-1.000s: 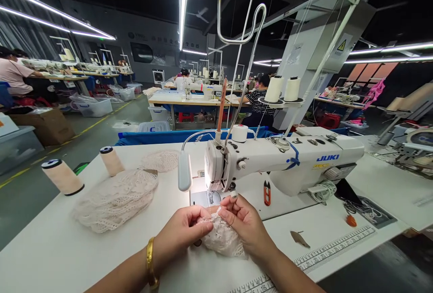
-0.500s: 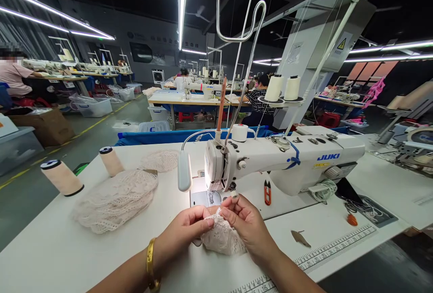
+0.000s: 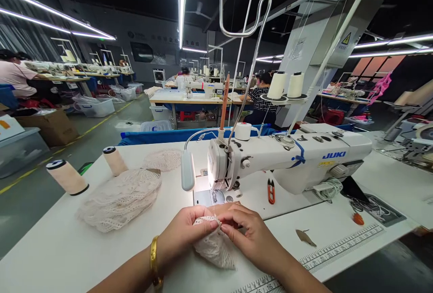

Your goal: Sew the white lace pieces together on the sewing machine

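A piece of cream lace hangs between my hands, just in front of the sewing machine's needle area. My left hand pinches its upper edge between thumb and fingers. My right hand is closed on the same edge, its thumb and fingertips close to the left thumb. Behind them stands the white sewing machine, its lamp lighting the metal needle plate. My fingers hide part of the lace.
Left on the table lie a lace pile, a smaller lace piece and two thread cones. Orange snips rest by the machine. A printed ruler and a brown scrap lie at right. Co-workers sit at machines beyond.
The lace has come slightly lower and left. My right hand has moved down, its raised fingertips now lowered onto the lace edge near my left thumb. The view has shifted slightly.
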A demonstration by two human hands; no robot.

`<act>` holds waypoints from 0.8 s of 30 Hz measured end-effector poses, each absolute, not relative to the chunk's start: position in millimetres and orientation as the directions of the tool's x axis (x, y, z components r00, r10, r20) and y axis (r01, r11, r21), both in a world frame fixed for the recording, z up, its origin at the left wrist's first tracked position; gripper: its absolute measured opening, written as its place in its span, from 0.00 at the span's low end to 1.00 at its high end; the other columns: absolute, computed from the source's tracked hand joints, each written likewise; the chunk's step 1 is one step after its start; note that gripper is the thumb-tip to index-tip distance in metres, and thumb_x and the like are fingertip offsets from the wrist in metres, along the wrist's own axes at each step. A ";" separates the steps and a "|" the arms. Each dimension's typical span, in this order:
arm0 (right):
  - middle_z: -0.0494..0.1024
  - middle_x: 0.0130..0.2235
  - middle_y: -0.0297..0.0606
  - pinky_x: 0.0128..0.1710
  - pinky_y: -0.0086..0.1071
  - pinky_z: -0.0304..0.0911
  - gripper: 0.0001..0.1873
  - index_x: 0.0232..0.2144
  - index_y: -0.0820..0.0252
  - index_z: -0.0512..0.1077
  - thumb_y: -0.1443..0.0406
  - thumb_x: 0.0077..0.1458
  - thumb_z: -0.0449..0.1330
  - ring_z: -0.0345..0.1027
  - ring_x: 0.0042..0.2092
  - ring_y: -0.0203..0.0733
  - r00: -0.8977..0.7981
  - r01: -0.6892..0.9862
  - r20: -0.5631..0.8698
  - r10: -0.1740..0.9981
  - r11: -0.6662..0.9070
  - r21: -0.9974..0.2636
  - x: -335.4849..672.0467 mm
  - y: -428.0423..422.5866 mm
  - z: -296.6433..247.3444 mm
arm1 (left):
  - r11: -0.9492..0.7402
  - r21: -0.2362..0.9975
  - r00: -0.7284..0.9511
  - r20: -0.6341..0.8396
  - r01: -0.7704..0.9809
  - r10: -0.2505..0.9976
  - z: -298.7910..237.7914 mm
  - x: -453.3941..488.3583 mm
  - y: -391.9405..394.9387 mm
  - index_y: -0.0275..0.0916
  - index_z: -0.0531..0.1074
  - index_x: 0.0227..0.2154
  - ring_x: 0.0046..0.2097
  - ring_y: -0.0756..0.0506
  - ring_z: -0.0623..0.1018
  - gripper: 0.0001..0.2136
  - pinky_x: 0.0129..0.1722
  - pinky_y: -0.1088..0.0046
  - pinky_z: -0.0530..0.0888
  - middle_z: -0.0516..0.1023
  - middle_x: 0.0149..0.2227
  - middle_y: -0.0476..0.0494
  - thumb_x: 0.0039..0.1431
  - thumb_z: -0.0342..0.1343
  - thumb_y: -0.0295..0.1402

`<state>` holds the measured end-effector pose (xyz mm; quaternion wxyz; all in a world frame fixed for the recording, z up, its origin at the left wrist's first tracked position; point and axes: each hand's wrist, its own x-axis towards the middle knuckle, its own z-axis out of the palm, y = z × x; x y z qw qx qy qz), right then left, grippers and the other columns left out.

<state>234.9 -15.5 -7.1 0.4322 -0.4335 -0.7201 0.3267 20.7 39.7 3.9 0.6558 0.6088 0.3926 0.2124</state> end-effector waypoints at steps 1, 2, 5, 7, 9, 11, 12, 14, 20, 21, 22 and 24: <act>0.80 0.42 0.37 0.48 0.36 0.66 0.08 0.43 0.52 0.81 0.65 0.69 0.60 0.72 0.47 0.44 -0.275 0.373 0.373 0.886 0.456 -0.808 235.9 -16.6 -4.3 | 0.188 0.962 0.592 -0.271 0.199 0.759 3.4 20.3 40.1 0.38 0.72 0.29 0.32 0.47 0.69 0.28 0.34 0.71 0.64 0.72 0.27 0.52 0.46 0.70 0.61; 0.79 0.41 0.37 0.49 0.36 0.65 0.09 0.43 0.52 0.80 0.66 0.69 0.59 0.71 0.47 0.44 -0.293 0.401 0.394 0.871 0.486 -0.777 237.0 -17.8 -1.2 | 0.205 0.958 0.583 -0.285 0.200 0.761 3.1 20.0 40.2 0.38 0.72 0.28 0.32 0.47 0.67 0.28 0.33 0.72 0.63 0.70 0.26 0.53 0.44 0.71 0.60; 0.77 0.41 0.36 0.45 0.34 0.63 0.09 0.40 0.53 0.77 0.68 0.70 0.57 0.70 0.45 0.43 -0.311 0.444 0.370 0.876 0.478 -0.758 239.8 -21.3 7.6 | 0.210 0.956 0.587 -0.291 0.204 0.756 4.4 19.1 39.2 0.38 0.71 0.27 0.31 0.48 0.64 0.28 0.33 0.72 0.60 0.68 0.25 0.54 0.42 0.73 0.58; 0.74 0.40 0.35 0.40 0.32 0.62 0.08 0.38 0.53 0.75 0.66 0.70 0.57 0.68 0.43 0.41 -0.301 0.423 0.298 0.906 0.407 -0.810 241.2 -22.9 11.1 | 0.190 0.961 0.599 -0.275 0.203 0.752 6.2 18.7 38.2 0.38 0.71 0.27 0.32 0.49 0.63 0.27 0.33 0.72 0.58 0.67 0.26 0.54 0.43 0.72 0.57; 0.72 0.39 0.34 0.38 0.32 0.60 0.08 0.36 0.53 0.74 0.62 0.70 0.59 0.66 0.41 0.40 -0.268 0.360 0.223 0.937 0.312 -0.879 242.0 -23.1 11.2 | 0.184 0.962 0.601 -0.270 0.203 0.752 7.5 18.3 37.5 0.38 0.71 0.27 0.31 0.49 0.63 0.26 0.32 0.73 0.58 0.67 0.26 0.54 0.44 0.72 0.56; 0.69 0.38 0.33 0.39 0.32 0.59 0.11 0.35 0.54 0.72 0.58 0.70 0.60 0.64 0.40 0.40 -0.233 0.287 0.181 0.956 0.245 -0.926 242.2 -21.7 8.4 | 0.196 0.960 0.597 -0.278 0.200 0.753 7.9 17.9 37.7 0.38 0.71 0.27 0.30 0.49 0.63 0.25 0.31 0.73 0.58 0.66 0.25 0.55 0.44 0.72 0.55; 0.69 0.38 0.33 0.39 0.33 0.58 0.13 0.34 0.55 0.71 0.55 0.70 0.61 0.63 0.39 0.40 -0.225 0.249 0.176 0.958 0.231 -0.940 241.9 -20.6 6.2 | 0.201 0.960 0.596 -0.279 0.196 0.753 7.7 17.8 38.0 0.38 0.71 0.27 0.30 0.49 0.63 0.25 0.31 0.72 0.58 0.66 0.24 0.55 0.44 0.72 0.55; 0.68 0.40 0.33 0.39 0.33 0.57 0.17 0.34 0.55 0.69 0.51 0.70 0.61 0.61 0.38 0.39 -0.227 0.162 0.173 0.959 0.212 -0.964 239.7 -18.5 1.5 | 0.201 0.961 0.600 -0.274 0.188 0.751 7.2 17.9 38.9 0.39 0.71 0.26 0.30 0.49 0.64 0.24 0.31 0.72 0.60 0.67 0.24 0.55 0.44 0.72 0.54; 0.69 0.32 0.30 0.36 0.32 0.56 0.19 0.40 0.56 0.68 0.47 0.72 0.58 0.57 0.31 0.35 -0.279 -0.126 0.101 0.955 0.067 -0.990 219.7 -27.3 -5.6 | 0.186 0.979 0.679 -0.191 0.081 0.709 12.7 22.4 34.8 0.39 0.71 0.26 0.37 0.44 0.74 0.23 0.40 0.69 0.68 0.79 0.31 0.47 0.51 0.70 0.54; 0.67 0.30 0.29 0.35 0.32 0.56 0.19 0.40 0.56 0.68 0.48 0.73 0.55 0.57 0.30 0.36 -0.306 -0.122 0.098 0.947 0.064 -0.990 217.4 -29.7 -5.4 | 0.199 0.979 0.716 -0.174 0.051 0.676 15.0 22.7 32.9 0.39 0.71 0.27 0.39 0.42 0.76 0.22 0.42 0.67 0.70 0.81 0.33 0.45 0.54 0.68 0.53; 0.67 0.29 0.28 0.35 0.32 0.57 0.19 0.41 0.56 0.67 0.48 0.75 0.53 0.58 0.30 0.36 -0.337 -0.077 0.109 0.935 0.087 -0.993 216.8 -31.0 -5.2 | 0.211 0.977 0.746 -0.167 0.037 0.644 17.3 22.4 31.1 0.39 0.71 0.27 0.41 0.41 0.77 0.21 0.44 0.66 0.71 0.82 0.33 0.44 0.56 0.67 0.52; 0.68 0.30 0.31 0.36 0.34 0.60 0.19 0.39 0.54 0.67 0.49 0.76 0.49 0.62 0.31 0.39 -0.365 0.123 0.183 0.913 0.243 -0.962 222.9 -28.7 -6.1 | 0.201 0.976 0.761 -0.191 0.081 0.621 20.9 19.7 28.1 0.39 0.73 0.28 0.40 0.42 0.77 0.19 0.44 0.67 0.71 0.81 0.33 0.45 0.56 0.67 0.51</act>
